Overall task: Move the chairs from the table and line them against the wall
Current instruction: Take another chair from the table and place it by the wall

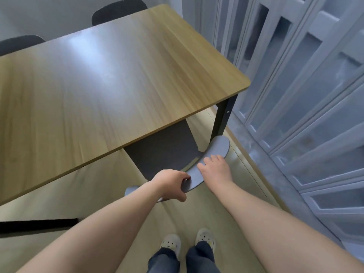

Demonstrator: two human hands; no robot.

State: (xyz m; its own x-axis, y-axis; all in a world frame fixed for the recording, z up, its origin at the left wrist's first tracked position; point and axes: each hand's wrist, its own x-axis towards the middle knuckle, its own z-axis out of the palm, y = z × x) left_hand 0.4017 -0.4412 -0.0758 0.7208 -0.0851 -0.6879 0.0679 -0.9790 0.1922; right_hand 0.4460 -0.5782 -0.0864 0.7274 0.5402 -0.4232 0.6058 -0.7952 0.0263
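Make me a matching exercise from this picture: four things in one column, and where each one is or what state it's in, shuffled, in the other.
1. grey curved chair backrest
2. two dark chair backs
3. white perforated shoes
4. black metal leg

A. at the far side of the light wooden table
B. on the person's feet
C. gripped by the left hand
D. under the table's near right corner

Pairs: 1-C, 2-A, 3-B, 4-D
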